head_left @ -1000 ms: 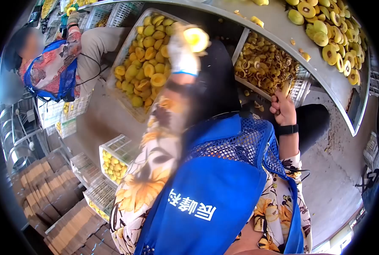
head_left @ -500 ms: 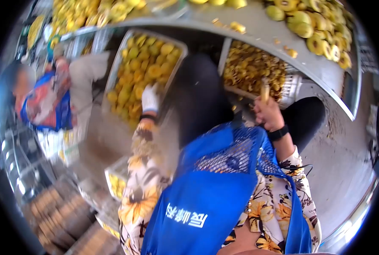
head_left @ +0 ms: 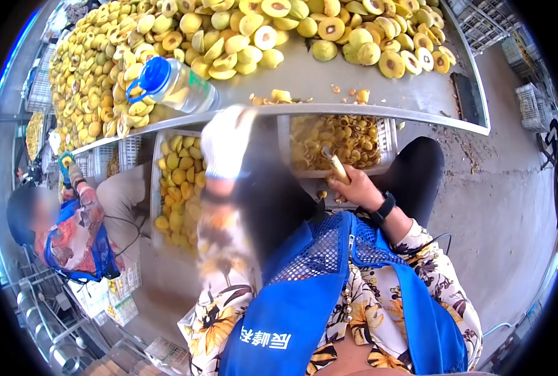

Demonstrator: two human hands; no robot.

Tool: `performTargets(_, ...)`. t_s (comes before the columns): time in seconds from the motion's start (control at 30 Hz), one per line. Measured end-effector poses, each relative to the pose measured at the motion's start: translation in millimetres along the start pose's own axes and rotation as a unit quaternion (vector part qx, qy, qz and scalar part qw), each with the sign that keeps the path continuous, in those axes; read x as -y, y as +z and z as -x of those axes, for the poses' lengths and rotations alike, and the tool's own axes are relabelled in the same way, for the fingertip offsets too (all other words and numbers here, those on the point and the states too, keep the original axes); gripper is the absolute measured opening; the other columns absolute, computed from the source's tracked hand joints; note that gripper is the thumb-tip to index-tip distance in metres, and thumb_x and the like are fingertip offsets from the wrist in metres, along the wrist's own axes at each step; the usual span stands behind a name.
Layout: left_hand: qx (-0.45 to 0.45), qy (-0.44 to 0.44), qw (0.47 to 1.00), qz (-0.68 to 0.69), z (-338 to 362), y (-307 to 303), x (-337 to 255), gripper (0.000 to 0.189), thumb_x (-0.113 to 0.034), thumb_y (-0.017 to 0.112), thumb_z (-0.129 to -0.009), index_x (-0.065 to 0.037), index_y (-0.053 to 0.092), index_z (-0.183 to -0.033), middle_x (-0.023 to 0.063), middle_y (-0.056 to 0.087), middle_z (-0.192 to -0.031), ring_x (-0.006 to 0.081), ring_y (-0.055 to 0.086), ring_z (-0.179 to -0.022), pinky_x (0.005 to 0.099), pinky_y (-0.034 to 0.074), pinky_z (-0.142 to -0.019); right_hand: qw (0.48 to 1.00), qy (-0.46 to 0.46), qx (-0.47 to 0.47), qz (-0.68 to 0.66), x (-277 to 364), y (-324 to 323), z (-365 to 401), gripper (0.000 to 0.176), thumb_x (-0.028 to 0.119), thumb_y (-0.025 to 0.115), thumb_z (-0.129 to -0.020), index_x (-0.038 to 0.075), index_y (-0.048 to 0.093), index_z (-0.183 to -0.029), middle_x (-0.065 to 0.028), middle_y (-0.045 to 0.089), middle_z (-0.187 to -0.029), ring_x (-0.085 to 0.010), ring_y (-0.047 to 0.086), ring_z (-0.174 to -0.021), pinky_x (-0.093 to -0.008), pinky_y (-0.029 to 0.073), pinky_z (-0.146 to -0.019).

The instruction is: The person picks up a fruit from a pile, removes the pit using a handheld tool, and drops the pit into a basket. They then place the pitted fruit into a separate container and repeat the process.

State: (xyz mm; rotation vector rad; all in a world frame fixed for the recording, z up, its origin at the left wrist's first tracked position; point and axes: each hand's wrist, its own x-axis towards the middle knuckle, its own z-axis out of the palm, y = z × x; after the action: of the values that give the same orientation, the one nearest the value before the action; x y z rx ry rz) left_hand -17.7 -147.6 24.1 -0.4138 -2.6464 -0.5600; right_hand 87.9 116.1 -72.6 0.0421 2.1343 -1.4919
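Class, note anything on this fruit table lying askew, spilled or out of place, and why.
A clear bottle with a blue cap lies tipped on its side among the halved fruit on the table, and fruit scraps sit scattered along its front edge.

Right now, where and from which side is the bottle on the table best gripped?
The bottle lies on its side, with its blue cap towards the fruit pile. It is probably best to grip the clear body, coming from the near edge of the table, where no fruit crowds it.
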Motion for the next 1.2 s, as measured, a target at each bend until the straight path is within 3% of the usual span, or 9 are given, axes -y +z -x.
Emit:
performTargets(0.07,-0.034,0.247,0.967,-0.049,-59.5,45.8,-6.4,0.012,-0.019,0.058,-0.08,-0.01,0.063,-0.087,0.0081,0.062,-0.088,0.0269,0.06,-0.077,0.0349,0.05,-0.066,0.999,-0.031,-0.008,0.033,-10.9,-2.6,-2.8,0.03,0.022,0.061,-0.086,0.001,0.055,-0.107,-0.0032,0.061,-0.075,-0.0081,0.06,-0.059,-0.0223,0.048,-0.052)
performTargets(0.23,0.327,0.049,0.937,-0.109,-173.8,141.5,-76.7,0.026,-0.026,0.053,-0.08,-0.022,0.064,-0.104,0.0098,0.064,-0.101,0.0274,0.061,-0.093,0.0406,0.05,-0.079,0.997,-0.06,-0.038,0.027,13.2,-16.4,20.2,0.034,0.023,0.061,-0.086,0.0,0.055,-0.11,-0.0048,0.061,-0.071,-0.0094,0.059,-0.057,-0.0251,0.048,-0.054)
performTargets(0.47,0.307,-0.076,0.944,0.098,-167.1,166.0,-74.0,0.028,-0.027,0.059,-0.08,-0.015,0.064,-0.105,0.0114,0.064,-0.091,0.0207,0.063,-0.08,0.0318,0.05,-0.071,0.989,-0.044,-0.097,-0.1,15.3,-48.1,50.6,0.031,0.014,0.059,-0.087,0.001,0.052,-0.114,-0.0017,0.058,-0.067,-0.0065,0.053,-0.056,-0.0213,0.043,-0.049)
performTargets(0.63,0.253,-0.334,0.677,0.605,-104.5,58.8,-92.1,0.039,-0.042,0.044,-0.092,-0.008,0.058,-0.104,0.0089,0.064,-0.071,0.0131,0.056,-0.046,0.0215,0.034,-0.037,0.981,-0.05,-0.187,0.023,33.2,-61.4,30.5,0.03,0.016,0.062,-0.084,-0.001,0.052,-0.105,-0.0028,0.057,-0.065,-0.0098,0.058,-0.058,-0.025,0.047,-0.053)
performTargets(0.7,0.203,-0.409,0.686,0.566,-73.8,44.7,-97.0,0.053,-0.053,0.036,-0.091,-0.006,0.061,-0.097,0.0078,0.063,-0.064,0.0128,0.056,-0.045,0.02,0.034,-0.035,0.985,-0.015,-0.165,-0.043,60.1,-70.6,23.9,0.044,0.024,0.065,-0.079,-0.002,0.053,-0.112,-0.0201,0.064,-0.083,-0.0284,0.065,-0.075,-0.0341,0.051,-0.063)
performTargets(0.93,0.328,-0.397,0.731,0.447,-7.7,26.6,-117.7,0.067,-0.064,0.033,-0.087,-0.006,0.061,-0.107,0.0022,0.061,-0.07,0.0091,0.053,-0.045,0.0183,0.033,-0.034,0.969,-0.207,-0.073,-0.11,66.1,-54.8,-13.2,0.041,0.025,0.065,-0.084,0.001,0.053,-0.115,0.0001,0.059,-0.078,-0.0054,0.054,-0.062,-0.0198,0.046,-0.056)
performTargets(1.03,0.238,-0.408,0.696,0.541,-2.4,21.0,-129.1,0.066,-0.06,0.033,-0.089,-0.003,0.058,-0.112,0.0053,0.063,-0.083,0.0109,0.059,-0.062,0.0202,0.044,-0.047,0.96,-0.169,-0.072,-0.211,67.8,-46.5,-11.6,0.034,0.027,0.064,-0.085,0.003,0.056,-0.107,0.0006,0.057,-0.073,-0.0039,0.049,-0.052,-0.0191,0.041,-0.045)
performTargets(1.1,0.132,-0.308,0.676,0.656,19.5,49.9,-113.7,0.056,-0.044,0.035,-0.096,0.001,0.047,-0.125,0.0107,0.056,-0.117,0.0149,0.052,-0.105,0.0251,0.042,-0.089,0.915,-0.094,-0.099,-0.378,80.6,-41.2,-4.7,0.028,0.028,0.063,-0.086,0.004,0.057,-0.101,0.0014,0.054,-0.069,-0.004,0.044,-0.045,-0.0202,0.037,-0.039)
performTargets(1.2,0.102,-0.289,0.72,0.623,32.7,52.3,-135.6,0.042,-0.026,0.045,-0.095,-0.001,0.043,-0.13,0.0084,0.054,-0.121,0.015,0.05,-0.108,0.0252,0.041,-0.091,0.897,-0.003,-0.142,-0.42,73.2,-14.8,-5.3,0.026,0.031,0.059,-0.088,0.006,0.056,-0.096,0.002,0.046,-0.057,-0.0068,0.037,-0.037,-0.0218,0.029,-0.033)
